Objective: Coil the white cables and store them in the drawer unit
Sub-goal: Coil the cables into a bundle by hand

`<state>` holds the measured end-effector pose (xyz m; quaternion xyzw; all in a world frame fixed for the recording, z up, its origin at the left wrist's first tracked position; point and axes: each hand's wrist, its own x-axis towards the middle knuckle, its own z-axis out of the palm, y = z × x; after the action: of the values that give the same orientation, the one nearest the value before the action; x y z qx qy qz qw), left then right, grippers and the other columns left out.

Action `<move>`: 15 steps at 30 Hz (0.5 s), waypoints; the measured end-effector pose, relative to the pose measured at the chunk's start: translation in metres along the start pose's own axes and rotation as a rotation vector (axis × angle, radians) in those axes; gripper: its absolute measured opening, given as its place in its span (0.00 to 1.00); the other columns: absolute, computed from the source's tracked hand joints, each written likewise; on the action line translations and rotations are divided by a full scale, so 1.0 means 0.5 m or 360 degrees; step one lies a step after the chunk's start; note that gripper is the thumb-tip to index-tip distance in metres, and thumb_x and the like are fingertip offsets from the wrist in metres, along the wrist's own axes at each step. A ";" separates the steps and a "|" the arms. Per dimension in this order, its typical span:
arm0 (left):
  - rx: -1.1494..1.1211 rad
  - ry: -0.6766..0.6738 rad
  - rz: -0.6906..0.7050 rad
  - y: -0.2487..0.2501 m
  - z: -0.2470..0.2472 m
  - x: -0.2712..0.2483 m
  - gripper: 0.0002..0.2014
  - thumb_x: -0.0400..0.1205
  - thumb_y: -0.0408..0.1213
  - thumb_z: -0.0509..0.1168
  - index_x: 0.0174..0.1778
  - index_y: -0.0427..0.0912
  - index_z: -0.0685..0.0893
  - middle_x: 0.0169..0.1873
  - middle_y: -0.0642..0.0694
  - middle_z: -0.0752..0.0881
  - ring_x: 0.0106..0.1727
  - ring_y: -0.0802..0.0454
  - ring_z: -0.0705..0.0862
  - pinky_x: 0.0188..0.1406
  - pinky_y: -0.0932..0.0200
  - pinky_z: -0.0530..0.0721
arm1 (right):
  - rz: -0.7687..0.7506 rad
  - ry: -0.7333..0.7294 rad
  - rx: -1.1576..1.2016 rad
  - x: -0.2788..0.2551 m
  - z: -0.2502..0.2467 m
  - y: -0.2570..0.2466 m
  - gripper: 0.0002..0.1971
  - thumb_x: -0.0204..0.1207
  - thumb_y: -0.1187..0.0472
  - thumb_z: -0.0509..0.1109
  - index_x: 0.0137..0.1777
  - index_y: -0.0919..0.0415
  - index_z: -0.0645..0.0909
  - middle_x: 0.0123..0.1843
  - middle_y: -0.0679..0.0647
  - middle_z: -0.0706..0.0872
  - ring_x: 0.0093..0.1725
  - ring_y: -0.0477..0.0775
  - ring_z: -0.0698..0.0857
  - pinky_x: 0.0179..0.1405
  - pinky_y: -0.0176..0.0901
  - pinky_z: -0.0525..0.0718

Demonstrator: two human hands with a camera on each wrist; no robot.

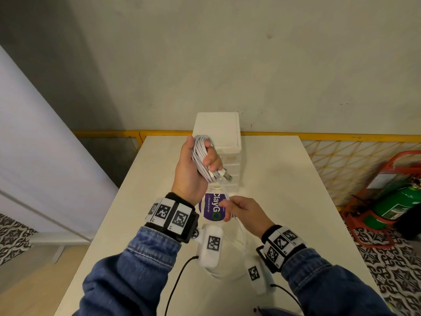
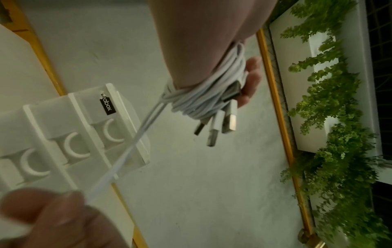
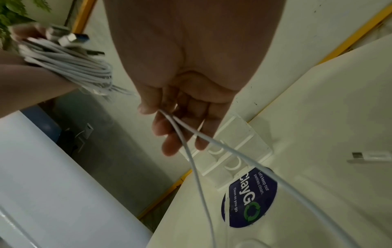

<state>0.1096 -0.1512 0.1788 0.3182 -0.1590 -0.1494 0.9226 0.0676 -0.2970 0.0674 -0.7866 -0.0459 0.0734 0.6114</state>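
Note:
My left hand (image 1: 200, 160) is raised above the table and grips a coil of white cables (image 1: 201, 156) wound around its fingers; USB plugs (image 2: 220, 127) stick out below the coil (image 2: 207, 95). Two loose white strands (image 3: 191, 139) run down from the coil (image 3: 70, 67) to my right hand (image 1: 237, 208), which pinches them between thumb and fingers, lower and nearer to me. The slack loops on the table (image 1: 273, 179) under my wrists. The white drawer unit (image 1: 224, 142) stands at the table's far edge behind my left hand, its drawers (image 2: 70, 142) shut.
A round purple sticker (image 1: 210, 209) lies on the table in front of the drawer unit. Another white cable end (image 3: 371, 155) lies on the table to the right. A yellow rail (image 1: 341, 135) runs behind the table; a green extinguisher (image 1: 396, 201) stands at right.

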 end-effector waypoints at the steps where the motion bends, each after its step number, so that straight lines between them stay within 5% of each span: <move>1: 0.0025 0.0063 0.0062 0.002 -0.004 0.004 0.23 0.86 0.52 0.42 0.38 0.41 0.73 0.18 0.51 0.70 0.19 0.55 0.69 0.26 0.61 0.69 | 0.0026 -0.0085 0.0000 -0.001 0.002 0.002 0.17 0.80 0.57 0.64 0.30 0.60 0.83 0.30 0.56 0.86 0.35 0.44 0.83 0.46 0.35 0.79; 5: 0.0145 0.0342 0.0201 0.003 -0.032 0.005 0.23 0.86 0.54 0.44 0.39 0.42 0.74 0.20 0.50 0.72 0.23 0.53 0.71 0.29 0.60 0.74 | 0.0011 -0.0279 -0.0113 -0.008 0.008 0.004 0.14 0.82 0.58 0.60 0.35 0.55 0.81 0.34 0.51 0.87 0.41 0.50 0.84 0.53 0.45 0.80; 8: 0.0215 0.0479 0.0254 0.000 -0.047 -0.001 0.22 0.87 0.54 0.44 0.39 0.42 0.74 0.22 0.49 0.73 0.25 0.52 0.72 0.33 0.58 0.73 | 0.0015 -0.0293 -0.0195 -0.013 0.011 -0.003 0.14 0.82 0.57 0.60 0.40 0.63 0.81 0.28 0.47 0.81 0.32 0.44 0.79 0.44 0.38 0.79; 11: 0.0303 0.0548 0.0258 -0.004 -0.059 -0.007 0.21 0.87 0.54 0.45 0.41 0.43 0.73 0.23 0.50 0.75 0.26 0.52 0.74 0.32 0.57 0.73 | 0.0103 -0.0382 -0.0126 -0.019 0.015 -0.010 0.10 0.80 0.54 0.63 0.48 0.54 0.86 0.20 0.42 0.71 0.22 0.42 0.71 0.28 0.36 0.77; 15: 0.0637 0.0597 0.0275 -0.003 -0.083 -0.007 0.20 0.87 0.53 0.45 0.41 0.45 0.74 0.22 0.51 0.77 0.27 0.52 0.74 0.32 0.55 0.72 | 0.0108 -0.0476 -0.0297 -0.024 0.012 -0.014 0.10 0.79 0.51 0.64 0.49 0.51 0.87 0.21 0.43 0.74 0.22 0.43 0.73 0.32 0.40 0.78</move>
<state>0.1223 -0.1287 0.1461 0.5013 -0.0385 0.0256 0.8640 0.0549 -0.2915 0.0736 -0.8213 -0.1162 0.2057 0.5192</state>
